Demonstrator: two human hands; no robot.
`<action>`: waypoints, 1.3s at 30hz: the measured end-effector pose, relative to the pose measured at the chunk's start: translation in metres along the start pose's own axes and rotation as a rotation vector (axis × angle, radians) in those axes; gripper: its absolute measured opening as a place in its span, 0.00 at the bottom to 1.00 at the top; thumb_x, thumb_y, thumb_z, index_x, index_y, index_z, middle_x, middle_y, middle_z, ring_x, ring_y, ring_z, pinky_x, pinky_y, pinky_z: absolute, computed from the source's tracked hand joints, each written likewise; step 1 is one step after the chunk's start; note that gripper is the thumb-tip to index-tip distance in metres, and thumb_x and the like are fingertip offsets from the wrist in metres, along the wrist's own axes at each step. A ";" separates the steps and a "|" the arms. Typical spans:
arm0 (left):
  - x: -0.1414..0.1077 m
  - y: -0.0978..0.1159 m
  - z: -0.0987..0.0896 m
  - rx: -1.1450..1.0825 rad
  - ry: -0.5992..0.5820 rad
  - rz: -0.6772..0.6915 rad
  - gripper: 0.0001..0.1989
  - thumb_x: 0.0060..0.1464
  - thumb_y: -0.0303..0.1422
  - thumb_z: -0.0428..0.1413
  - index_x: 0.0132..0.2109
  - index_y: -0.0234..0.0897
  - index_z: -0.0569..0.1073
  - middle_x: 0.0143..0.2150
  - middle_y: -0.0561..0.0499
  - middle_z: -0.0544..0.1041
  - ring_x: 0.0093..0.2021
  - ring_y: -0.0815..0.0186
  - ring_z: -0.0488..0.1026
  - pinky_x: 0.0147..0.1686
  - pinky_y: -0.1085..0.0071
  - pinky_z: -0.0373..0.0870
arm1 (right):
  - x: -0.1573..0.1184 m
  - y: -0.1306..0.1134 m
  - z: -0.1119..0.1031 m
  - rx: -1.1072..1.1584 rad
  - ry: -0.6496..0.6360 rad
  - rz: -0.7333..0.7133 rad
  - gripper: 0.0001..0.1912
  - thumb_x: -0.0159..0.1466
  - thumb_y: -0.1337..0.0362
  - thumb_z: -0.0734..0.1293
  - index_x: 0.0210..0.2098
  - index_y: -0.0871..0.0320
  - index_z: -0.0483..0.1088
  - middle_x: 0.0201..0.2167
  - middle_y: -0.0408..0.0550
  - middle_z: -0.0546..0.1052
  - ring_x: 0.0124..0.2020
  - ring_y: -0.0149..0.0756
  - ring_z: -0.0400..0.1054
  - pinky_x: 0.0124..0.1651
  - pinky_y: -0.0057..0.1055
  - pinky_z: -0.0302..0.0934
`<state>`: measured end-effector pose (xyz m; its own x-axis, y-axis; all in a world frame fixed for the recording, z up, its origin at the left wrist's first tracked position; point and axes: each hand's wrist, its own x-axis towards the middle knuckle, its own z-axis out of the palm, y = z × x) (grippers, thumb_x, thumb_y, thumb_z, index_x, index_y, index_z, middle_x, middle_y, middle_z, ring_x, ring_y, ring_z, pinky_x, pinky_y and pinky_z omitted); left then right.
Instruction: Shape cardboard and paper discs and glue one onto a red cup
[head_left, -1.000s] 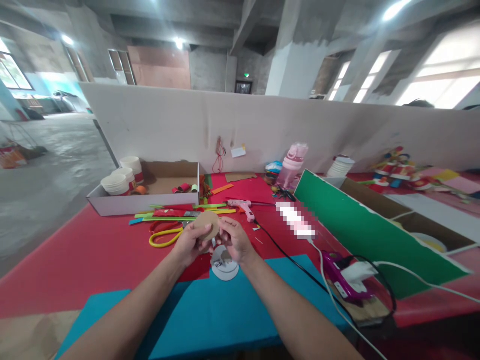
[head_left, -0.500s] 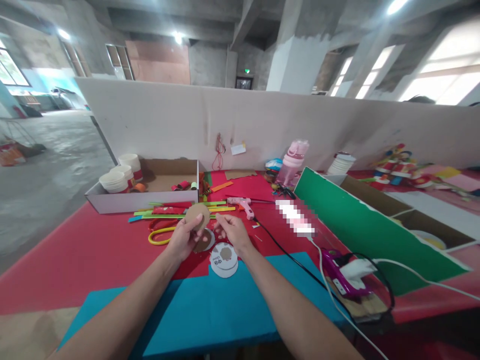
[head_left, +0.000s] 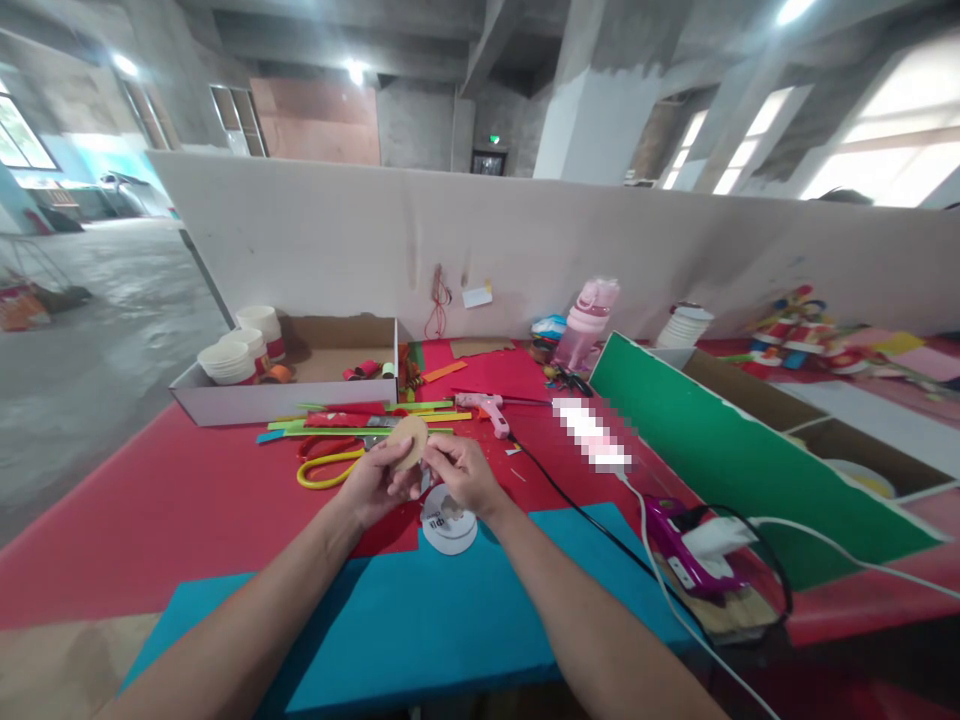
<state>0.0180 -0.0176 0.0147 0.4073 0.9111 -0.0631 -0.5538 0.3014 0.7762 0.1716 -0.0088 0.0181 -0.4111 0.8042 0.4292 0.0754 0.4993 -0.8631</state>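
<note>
My left hand (head_left: 381, 480) is closed on a round brown cardboard disc (head_left: 407, 436), thumb on its face, the disc tilted above the table. At the disc's right edge, my right hand (head_left: 459, 472) pinches with thumb and forefinger; the fingertips meet the rim there. Below the hands lie white paper discs (head_left: 448, 535) with dark print, partly overlapping, on the red and blue table covering. Left of the hands rest scissors (head_left: 322, 478) with yellow and red handles, their blades partly hidden. A pink glue gun (head_left: 491, 412) lies behind my right hand.
Coloured strips (head_left: 285, 432) lie behind the scissors. A shallow box (head_left: 247, 404) holds paper cups at the back left. To the right are a green-sided box (head_left: 705, 455), a purple power strip (head_left: 694, 560) with cables, and a pink bottle (head_left: 587, 325). A white partition (head_left: 322, 240) closes the back.
My right hand has moved left to the rim of the cardboard disc. The disc has shifted slightly right and down and is turned more edge-on.
</note>
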 end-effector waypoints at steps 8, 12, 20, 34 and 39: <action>-0.001 0.004 0.003 0.015 0.047 0.097 0.14 0.52 0.36 0.57 0.24 0.32 0.68 0.09 0.57 0.57 0.13 0.71 0.61 0.18 0.74 0.63 | 0.002 0.008 0.002 -0.040 0.197 0.030 0.15 0.65 0.57 0.59 0.27 0.58 0.66 0.20 0.41 0.67 0.24 0.29 0.61 0.27 0.25 0.53; -0.002 0.007 0.002 0.213 0.133 0.158 0.12 0.49 0.37 0.61 0.33 0.32 0.71 0.12 0.59 0.64 0.12 0.75 0.56 0.18 0.74 0.65 | 0.009 0.022 -0.002 0.034 0.345 0.168 0.19 0.63 0.52 0.61 0.22 0.58 0.65 0.17 0.41 0.67 0.21 0.29 0.61 0.26 0.26 0.54; -0.001 0.009 -0.011 0.628 0.190 0.114 0.17 0.43 0.39 0.65 0.37 0.30 0.75 0.19 0.54 0.70 0.16 0.75 0.62 0.17 0.78 0.58 | 0.010 0.017 -0.007 0.192 0.194 0.124 0.12 0.60 0.55 0.65 0.35 0.57 0.73 0.31 0.45 0.75 0.36 0.35 0.68 0.39 0.30 0.62; 0.007 0.003 -0.009 0.348 0.262 0.258 0.18 0.46 0.41 0.63 0.40 0.34 0.72 0.22 0.55 0.72 0.17 0.75 0.64 0.16 0.80 0.62 | 0.007 0.018 0.006 0.185 0.104 0.189 0.16 0.58 0.52 0.67 0.26 0.59 0.66 0.22 0.40 0.68 0.25 0.29 0.62 0.28 0.25 0.57; 0.002 0.009 -0.005 0.300 0.220 0.182 0.17 0.46 0.39 0.63 0.40 0.32 0.72 0.20 0.56 0.70 0.14 0.76 0.58 0.13 0.79 0.61 | 0.005 0.010 0.000 0.193 0.042 0.177 0.21 0.59 0.49 0.65 0.21 0.59 0.61 0.18 0.38 0.61 0.22 0.26 0.56 0.25 0.23 0.52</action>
<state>0.0098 -0.0117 0.0184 0.1390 0.9902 -0.0155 -0.3526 0.0641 0.9336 0.1697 0.0002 0.0120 -0.3683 0.8883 0.2745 -0.0339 0.2822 -0.9588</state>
